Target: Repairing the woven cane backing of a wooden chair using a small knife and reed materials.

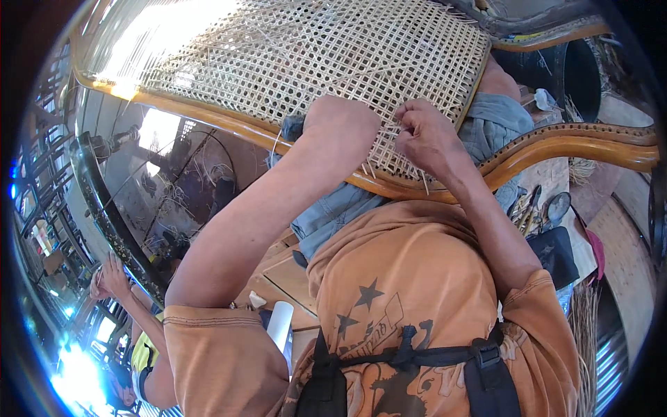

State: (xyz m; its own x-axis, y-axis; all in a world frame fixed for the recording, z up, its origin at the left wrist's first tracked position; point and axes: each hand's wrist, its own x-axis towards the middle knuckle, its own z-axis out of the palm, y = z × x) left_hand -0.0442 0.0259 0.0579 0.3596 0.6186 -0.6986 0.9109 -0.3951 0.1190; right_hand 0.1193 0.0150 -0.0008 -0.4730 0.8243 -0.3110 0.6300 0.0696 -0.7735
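Observation:
A woven cane panel [306,62] with an open-hole pattern lies across my lap, set in a varnished wooden frame [222,125]. My left hand [351,121] bends down onto the weave near its front edge; the wrist and back of the hand hide its fingers. Just to its right, my right hand [427,142] is closed over the cane, thumb and fingers curled together. Whatever lies in that pinch is too small to make out. Loose cane ends [425,183] stick out over the frame's near edge, below my hands.
At right, a curved wooden rail [577,144] with a row of holes reaches outward, and a black bucket [580,76] stands behind it. Small tools [533,205] lie beside my leg. A dark metal bar [108,208] curves at left, near another person's hands [112,279].

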